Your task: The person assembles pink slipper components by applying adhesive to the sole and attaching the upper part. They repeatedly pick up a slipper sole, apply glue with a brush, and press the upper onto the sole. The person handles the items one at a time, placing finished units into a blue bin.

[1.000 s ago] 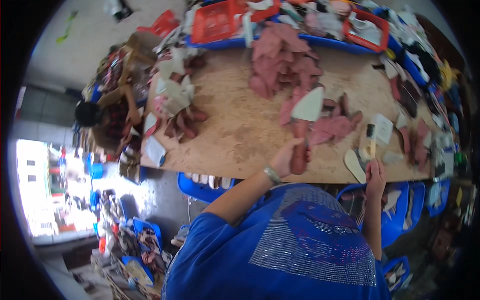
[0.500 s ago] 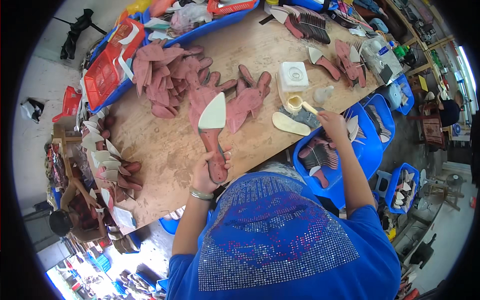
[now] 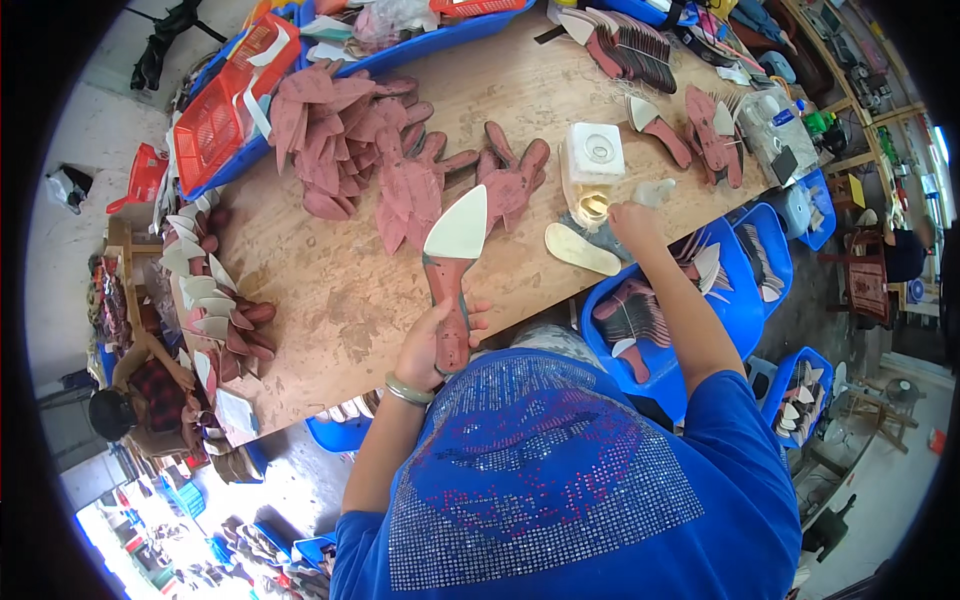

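Head view: left hand (image 3: 425, 345) clamping lower end of white-tipped pink sole (image 3: 453, 272), tip pointing toward one o'clock over counter (image 3: 320, 310). Right hand (image 3: 636, 228), well apart from left, reaching beside jar (image 3: 593, 207) at its ten o'clock; cannot tell its grip. Pale sole (image 3: 582, 250) lying at right hand's eight o'clock.

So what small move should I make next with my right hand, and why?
I'd probably draw the right hand back from the yellowish pot and bring it over the white tip of the reddish sole piece. It's right by the pot's mouth, though I can't tell whether it holds anything, while the left hand holds the piece with that tip uncovered.
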The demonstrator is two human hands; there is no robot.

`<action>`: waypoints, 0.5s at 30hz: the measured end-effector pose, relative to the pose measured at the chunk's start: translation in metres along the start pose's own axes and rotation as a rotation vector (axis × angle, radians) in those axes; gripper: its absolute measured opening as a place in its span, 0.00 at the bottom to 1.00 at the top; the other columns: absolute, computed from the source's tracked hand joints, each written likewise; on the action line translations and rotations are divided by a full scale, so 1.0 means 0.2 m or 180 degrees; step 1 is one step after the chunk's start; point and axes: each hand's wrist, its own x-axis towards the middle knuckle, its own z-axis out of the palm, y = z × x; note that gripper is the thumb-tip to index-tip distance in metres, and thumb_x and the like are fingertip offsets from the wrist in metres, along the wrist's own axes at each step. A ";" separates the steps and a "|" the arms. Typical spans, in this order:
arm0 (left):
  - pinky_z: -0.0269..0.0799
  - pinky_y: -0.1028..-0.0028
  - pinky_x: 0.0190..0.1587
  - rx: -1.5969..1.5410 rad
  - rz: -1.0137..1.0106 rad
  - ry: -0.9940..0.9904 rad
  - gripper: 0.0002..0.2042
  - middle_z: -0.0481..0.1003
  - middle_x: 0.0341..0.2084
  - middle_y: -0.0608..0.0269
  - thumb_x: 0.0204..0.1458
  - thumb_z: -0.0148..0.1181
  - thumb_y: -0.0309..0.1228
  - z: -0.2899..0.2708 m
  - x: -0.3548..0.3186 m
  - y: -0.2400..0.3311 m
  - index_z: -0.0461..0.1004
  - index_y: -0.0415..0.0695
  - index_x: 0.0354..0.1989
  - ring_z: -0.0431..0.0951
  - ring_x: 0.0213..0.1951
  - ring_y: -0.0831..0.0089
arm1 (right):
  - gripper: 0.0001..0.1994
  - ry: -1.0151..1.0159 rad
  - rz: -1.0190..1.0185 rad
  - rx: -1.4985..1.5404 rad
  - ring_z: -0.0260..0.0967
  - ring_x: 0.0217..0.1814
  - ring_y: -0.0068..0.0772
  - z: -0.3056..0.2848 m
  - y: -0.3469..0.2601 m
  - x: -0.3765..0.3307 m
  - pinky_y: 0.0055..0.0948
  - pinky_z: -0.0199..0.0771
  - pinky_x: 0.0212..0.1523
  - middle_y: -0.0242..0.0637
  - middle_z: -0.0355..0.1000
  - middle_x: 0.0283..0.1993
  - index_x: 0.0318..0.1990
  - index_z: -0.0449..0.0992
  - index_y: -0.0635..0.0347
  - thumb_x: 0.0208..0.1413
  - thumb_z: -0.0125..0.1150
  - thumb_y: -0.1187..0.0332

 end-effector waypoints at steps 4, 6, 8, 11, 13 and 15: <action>0.73 0.73 0.35 -0.0012 0.0074 -0.0003 0.21 0.73 0.44 0.48 0.62 0.44 0.41 -0.04 -0.01 0.00 0.60 0.40 0.57 0.75 0.37 0.68 | 0.09 0.0217 -0.0009 0.0173 0.74 0.24 0.43 0.02 0.00 -0.01 0.41 0.75 0.25 0.44 0.73 0.22 0.23 0.78 0.57 0.50 0.55 0.65; 0.74 0.72 0.36 0.0029 0.0116 0.0023 0.22 0.73 0.44 0.48 0.61 0.45 0.42 -0.05 -0.01 -0.01 0.60 0.37 0.56 0.75 0.35 0.69 | 0.09 0.0189 0.0021 0.0152 0.74 0.24 0.43 0.02 0.00 -0.02 0.41 0.75 0.26 0.43 0.74 0.22 0.23 0.78 0.57 0.50 0.55 0.65; 0.75 0.71 0.38 0.0099 0.0092 0.0044 0.23 0.73 0.44 0.48 0.61 0.46 0.41 -0.04 0.00 0.00 0.59 0.37 0.57 0.76 0.35 0.68 | 0.09 0.0146 0.0078 0.0115 0.74 0.24 0.43 0.02 0.01 -0.04 0.41 0.75 0.26 0.43 0.74 0.23 0.23 0.78 0.57 0.50 0.56 0.65; 0.75 0.67 0.43 0.0288 0.0014 0.0066 0.23 0.73 0.43 0.47 0.61 0.45 0.39 -0.01 0.00 0.00 0.58 0.37 0.60 0.77 0.38 0.65 | 0.10 0.0020 0.0216 0.0036 0.74 0.25 0.43 0.00 0.00 -0.06 0.42 0.75 0.27 0.42 0.74 0.23 0.24 0.78 0.56 0.51 0.55 0.64; 0.75 0.65 0.45 0.0471 0.0038 0.0037 0.22 0.73 0.44 0.47 0.61 0.46 0.37 0.03 0.01 -0.01 0.58 0.37 0.59 0.77 0.39 0.64 | 0.10 -0.0093 0.0340 -0.0048 0.74 0.25 0.44 -0.02 -0.01 -0.11 0.42 0.75 0.28 0.42 0.74 0.23 0.24 0.78 0.56 0.51 0.55 0.64; 0.74 0.64 0.46 0.0554 0.0037 0.0020 0.22 0.73 0.44 0.46 0.60 0.46 0.35 0.06 0.02 -0.01 0.58 0.36 0.59 0.77 0.40 0.63 | 0.10 -0.0072 0.0368 0.0101 0.75 0.26 0.44 -0.05 -0.03 -0.17 0.42 0.75 0.28 0.43 0.75 0.24 0.25 0.79 0.56 0.51 0.55 0.63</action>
